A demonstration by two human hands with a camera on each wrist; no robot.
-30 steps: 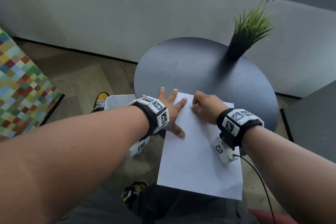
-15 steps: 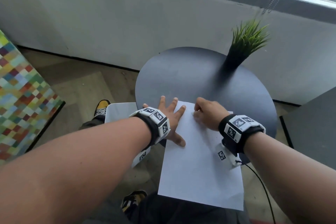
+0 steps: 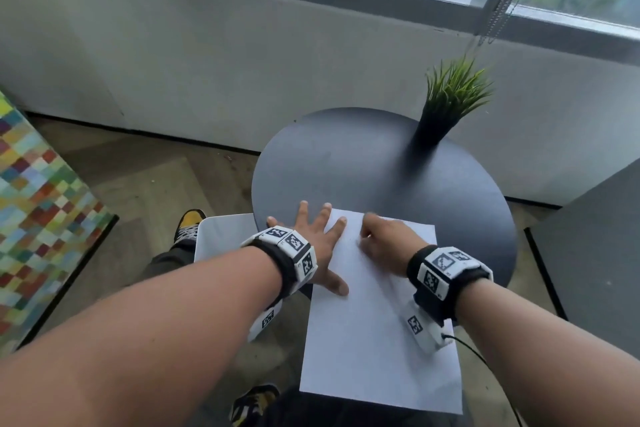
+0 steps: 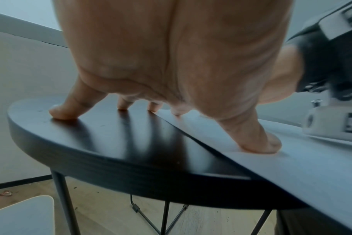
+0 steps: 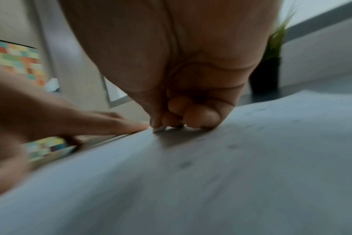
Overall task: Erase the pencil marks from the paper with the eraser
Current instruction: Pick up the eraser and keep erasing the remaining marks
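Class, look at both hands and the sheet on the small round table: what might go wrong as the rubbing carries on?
1. The paper hangs well past the table edge toward the person; pressing there could crease it.
2. The left hand pins only the sheet's left edge, so strokes by the right hand could buckle the far corner.
3. The plant stands close beyond; a wide stroke might knock it.
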